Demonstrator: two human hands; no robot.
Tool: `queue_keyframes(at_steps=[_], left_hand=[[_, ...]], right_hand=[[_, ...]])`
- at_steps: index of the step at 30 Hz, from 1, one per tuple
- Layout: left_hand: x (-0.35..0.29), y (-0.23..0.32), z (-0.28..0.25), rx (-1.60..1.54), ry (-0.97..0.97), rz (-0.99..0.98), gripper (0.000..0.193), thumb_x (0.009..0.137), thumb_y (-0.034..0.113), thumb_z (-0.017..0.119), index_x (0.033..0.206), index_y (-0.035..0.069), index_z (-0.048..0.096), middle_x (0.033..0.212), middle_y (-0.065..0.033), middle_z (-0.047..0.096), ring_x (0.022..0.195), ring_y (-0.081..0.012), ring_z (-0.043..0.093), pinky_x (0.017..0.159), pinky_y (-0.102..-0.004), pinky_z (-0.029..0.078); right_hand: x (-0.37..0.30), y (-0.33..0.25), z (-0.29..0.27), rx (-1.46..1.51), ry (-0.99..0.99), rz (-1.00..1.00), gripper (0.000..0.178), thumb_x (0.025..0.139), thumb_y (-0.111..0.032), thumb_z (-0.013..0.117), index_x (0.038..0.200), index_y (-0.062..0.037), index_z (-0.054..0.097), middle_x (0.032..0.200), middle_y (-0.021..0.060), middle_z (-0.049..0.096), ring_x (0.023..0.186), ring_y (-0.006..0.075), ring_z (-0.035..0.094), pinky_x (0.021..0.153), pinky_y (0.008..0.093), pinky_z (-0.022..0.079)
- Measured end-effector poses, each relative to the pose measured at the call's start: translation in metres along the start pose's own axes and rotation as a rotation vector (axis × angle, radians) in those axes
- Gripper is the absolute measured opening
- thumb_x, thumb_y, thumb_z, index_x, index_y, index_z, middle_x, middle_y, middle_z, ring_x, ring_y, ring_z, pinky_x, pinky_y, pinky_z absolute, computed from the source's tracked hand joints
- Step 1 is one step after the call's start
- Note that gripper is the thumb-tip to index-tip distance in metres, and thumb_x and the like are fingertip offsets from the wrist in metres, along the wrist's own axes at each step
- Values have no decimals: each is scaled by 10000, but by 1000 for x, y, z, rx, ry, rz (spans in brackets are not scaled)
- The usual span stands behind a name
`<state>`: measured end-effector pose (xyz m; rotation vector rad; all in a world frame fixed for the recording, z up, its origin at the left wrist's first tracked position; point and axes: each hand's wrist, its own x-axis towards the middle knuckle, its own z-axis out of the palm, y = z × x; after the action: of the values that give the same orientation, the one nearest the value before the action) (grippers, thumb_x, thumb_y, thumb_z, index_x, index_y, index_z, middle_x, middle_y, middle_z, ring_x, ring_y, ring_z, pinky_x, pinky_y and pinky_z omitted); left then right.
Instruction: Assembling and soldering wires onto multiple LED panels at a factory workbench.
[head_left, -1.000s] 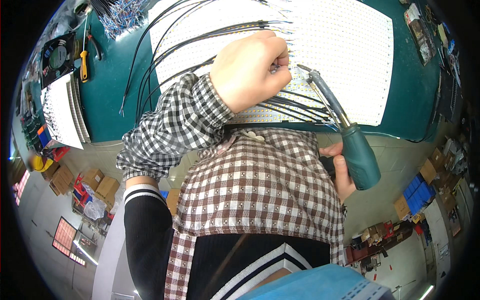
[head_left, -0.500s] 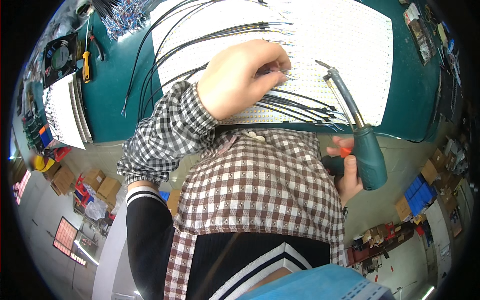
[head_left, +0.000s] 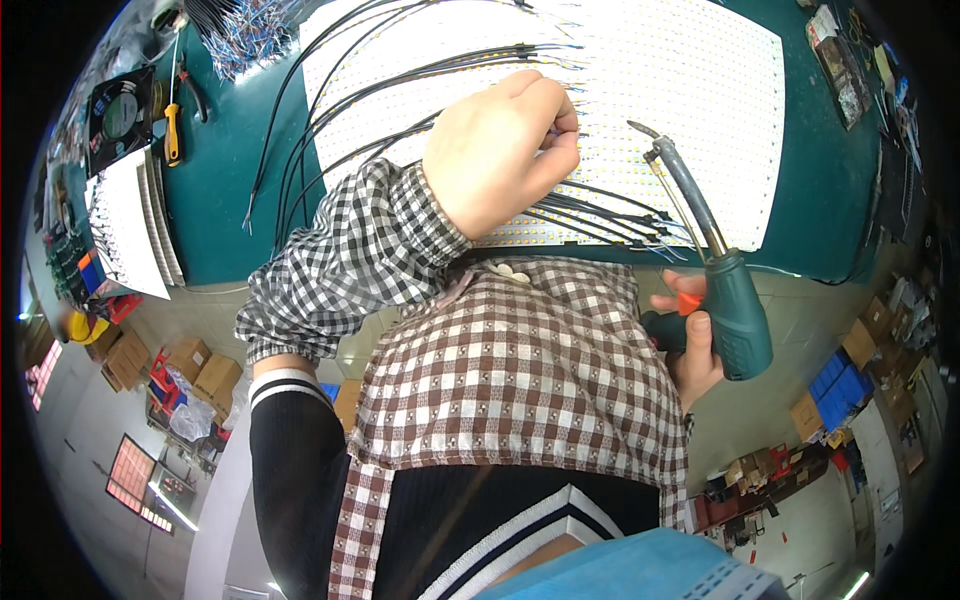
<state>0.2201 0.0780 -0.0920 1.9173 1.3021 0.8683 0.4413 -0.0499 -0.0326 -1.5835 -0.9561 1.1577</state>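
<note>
I see a green pistol-grip soldering gun (head_left: 735, 315) held upright, tip tilted over the white LED panel (head_left: 660, 90), where thin black wires (head_left: 600, 210) lie fanned.

Below your left elbow, brown cardboard boxes (head_left: 205, 372) stand stacked on the floor, with more brown boxes (head_left: 122, 358) just to their left and a clear plastic bag (head_left: 190, 418) beside them. At your far right, blue crates (head_left: 838, 378) sit near more brown cartons (head_left: 868, 338). A reddish lit panel (head_left: 128, 468) glows at your lower left.
</note>
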Motion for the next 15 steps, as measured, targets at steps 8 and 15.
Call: queue_keyframes(at_steps=[8, 15], left_hand=[[-2, 1, 6, -66, 53, -1, 84, 717, 89, 633, 747, 59, 560, 711, -73, 564, 598, -240, 595, 537, -328, 480], [0, 4, 4, -62, 8, -19, 63, 741, 30, 626, 763, 30, 568, 720, -54, 531, 607, -151, 565, 545, -252, 459]], right_hand=[[-1, -5, 2, -4, -21, 11, 327, 836, -137, 628, 1038, 109, 554, 917, 195, 607, 797, 287, 634, 682, 375, 565], [-3, -4, 3, 45, -44, 37, 230, 821, -70, 631, 966, 100, 575, 863, 183, 604, 789, 262, 617, 724, 385, 550]])
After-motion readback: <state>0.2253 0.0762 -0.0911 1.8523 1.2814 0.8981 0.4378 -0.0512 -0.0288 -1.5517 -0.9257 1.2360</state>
